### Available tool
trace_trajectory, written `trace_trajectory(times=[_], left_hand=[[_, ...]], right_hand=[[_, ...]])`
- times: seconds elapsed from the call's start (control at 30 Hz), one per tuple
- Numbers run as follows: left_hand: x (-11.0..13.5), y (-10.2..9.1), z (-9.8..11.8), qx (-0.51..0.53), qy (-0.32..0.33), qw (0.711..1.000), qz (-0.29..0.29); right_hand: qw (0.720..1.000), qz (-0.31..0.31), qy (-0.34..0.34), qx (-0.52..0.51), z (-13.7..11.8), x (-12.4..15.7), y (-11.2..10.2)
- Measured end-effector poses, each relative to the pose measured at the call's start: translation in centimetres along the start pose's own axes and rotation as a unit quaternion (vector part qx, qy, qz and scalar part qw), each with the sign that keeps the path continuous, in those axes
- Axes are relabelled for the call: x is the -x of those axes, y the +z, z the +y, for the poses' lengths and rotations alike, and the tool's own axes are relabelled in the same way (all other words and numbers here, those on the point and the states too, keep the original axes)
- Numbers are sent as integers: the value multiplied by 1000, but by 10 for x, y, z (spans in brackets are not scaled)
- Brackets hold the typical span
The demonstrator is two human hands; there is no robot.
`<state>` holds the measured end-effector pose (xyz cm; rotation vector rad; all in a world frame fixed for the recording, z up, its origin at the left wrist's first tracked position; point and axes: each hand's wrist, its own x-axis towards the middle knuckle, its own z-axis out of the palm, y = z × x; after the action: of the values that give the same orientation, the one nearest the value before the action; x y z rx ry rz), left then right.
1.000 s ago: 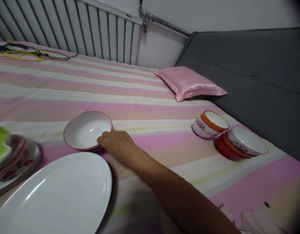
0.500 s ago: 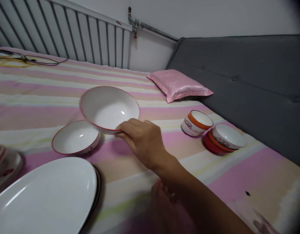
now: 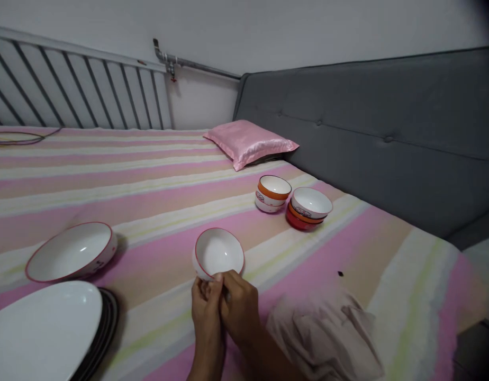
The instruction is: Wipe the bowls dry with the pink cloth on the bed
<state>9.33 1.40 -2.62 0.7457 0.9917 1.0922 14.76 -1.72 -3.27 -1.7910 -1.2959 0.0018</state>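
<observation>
A white bowl [image 3: 219, 253] with a red rim faces me, tilted, in the middle of the view. My left hand [image 3: 205, 299] grips its near edge, thumb at the rim. Close beside it, touching, my right hand [image 3: 240, 302] is closed on the same near edge. The fingers under the bowl are partly hidden. To the left, a second red-rimmed white bowl [image 3: 75, 253] lies on the bed. In front of that bowl is a stack of dark-edged plates with a white oval plate [image 3: 42, 330] on top.
Two stacks of bowls stand to the right: an orange-and-white stack [image 3: 273, 194] and a white bowl over red ones [image 3: 311, 203]. A pink pillow [image 3: 250, 142] lies near the grey headboard [image 3: 363, 111]. Everything rests on a striped bedsheet [image 3: 161, 211]; cables [image 3: 18, 138] lie far left.
The held bowl has come down and toward me from its raised place at the left. My left hand has joined my right on its edge. The view has swung right.
</observation>
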Motion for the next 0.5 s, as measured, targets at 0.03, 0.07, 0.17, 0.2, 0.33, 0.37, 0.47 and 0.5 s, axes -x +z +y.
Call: trace_trajectory(times=[0.03,0.07,0.17,0.2,0.33,0.37,0.47,0.5], left_hand=[[-4,2,0,-25,13,1000,2],[-7,3,0,-54,28,998,2],[-19,2,-3,-165,88,982,25],[-21,1,-5,-207,120,970,47],[-27,1,-10,-302,186,932,79],[-27,2,-10,-310,189,928,79],[-27,7,-8,-334,188,920,82],[-27,8,-7,-344,184,917,82]], right_hand=[[1000,8,-5,-2,2,1,0],[1000,10,-9,-4,4,1,0],[1000,12,-12,-13,8,0,-1],[1000,13,-13,-19,8,0,-2],[999,29,14,-39,9,2,-2],[998,36,26,-34,10,3,-2],[998,39,45,-17,14,8,0],[998,40,44,-19,15,11,0]])
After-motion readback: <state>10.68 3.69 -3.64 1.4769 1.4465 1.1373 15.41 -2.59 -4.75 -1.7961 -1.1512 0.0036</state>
